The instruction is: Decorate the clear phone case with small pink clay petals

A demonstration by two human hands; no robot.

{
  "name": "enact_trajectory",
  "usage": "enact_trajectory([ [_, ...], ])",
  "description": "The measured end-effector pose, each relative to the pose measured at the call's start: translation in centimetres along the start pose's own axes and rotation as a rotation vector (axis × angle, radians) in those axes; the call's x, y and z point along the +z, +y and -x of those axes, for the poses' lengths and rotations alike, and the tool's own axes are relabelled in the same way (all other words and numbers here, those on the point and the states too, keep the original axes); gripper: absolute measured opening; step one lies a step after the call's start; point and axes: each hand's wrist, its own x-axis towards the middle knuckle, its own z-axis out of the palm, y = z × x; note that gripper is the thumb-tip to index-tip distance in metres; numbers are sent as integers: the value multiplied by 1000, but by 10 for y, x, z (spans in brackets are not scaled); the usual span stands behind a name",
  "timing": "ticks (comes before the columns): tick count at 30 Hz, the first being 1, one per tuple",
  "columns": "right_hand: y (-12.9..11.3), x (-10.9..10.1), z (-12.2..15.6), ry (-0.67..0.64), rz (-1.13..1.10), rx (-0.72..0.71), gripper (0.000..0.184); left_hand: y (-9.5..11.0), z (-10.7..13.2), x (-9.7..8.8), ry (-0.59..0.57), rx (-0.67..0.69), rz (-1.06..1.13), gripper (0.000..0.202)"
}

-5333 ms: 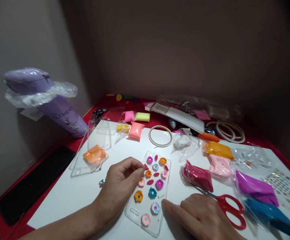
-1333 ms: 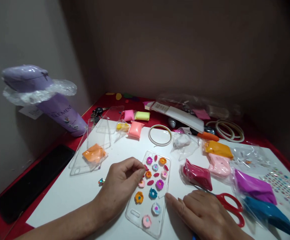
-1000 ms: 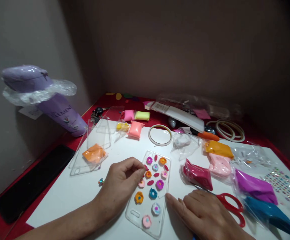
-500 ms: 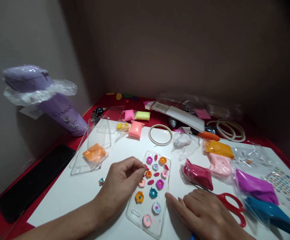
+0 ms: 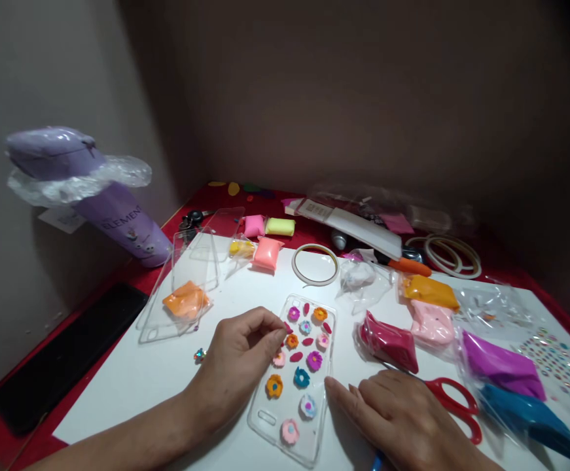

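Observation:
A clear phone case [image 5: 265, 418] lies on the white sheet [image 5: 132, 379], dotted with small clay flowers [image 5: 300, 377] and dark red leaves. My left hand [image 5: 235, 366] rests at the case's left edge, fingers curled into a pinch against the thumb; what they pinch is hidden. My right hand [image 5: 397, 415] lies on the sheet just right of the case. Its fingers are stretched out and its index tip is near the case's right edge. A blue tip [image 5: 375, 462] peeks from under that hand.
Bagged clay lumps in dark pink [image 5: 390, 341], pale pink, orange, purple [image 5: 503, 369] and blue lie to the right. Red scissors [image 5: 454, 405] sit beside my right hand. A tape ring [image 5: 315, 265], spare clear cases [image 5: 181, 288], a purple bottle [image 5: 112, 216] and a sticker sheet [image 5: 562, 366] surround them.
Since the earliest frame my right hand has slid slightly closer to the case, and a blue tip now shows beneath it. The left hand has stayed put.

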Motion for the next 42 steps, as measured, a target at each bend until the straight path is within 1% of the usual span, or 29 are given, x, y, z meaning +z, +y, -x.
enact_trajectory([
  [12,0,0,-2,-19,25,13,33,0,-1,0,5,7,11,17],
  [18,2,-1,0,30,-44,0,32,0,-1,0,4,-4,14,16],
  [23,1,-2,1,34,-70,-6,31,-1,-1,0,3,-10,31,14],
  [33,0,0,1,0,-20,3,33,1,-1,0,5,-8,8,15],
  [38,1,2,0,35,0,1,32,0,-1,0,-1,-7,-4,17],
  [42,0,1,-3,31,19,2,32,0,-1,0,-2,-1,11,17],
])
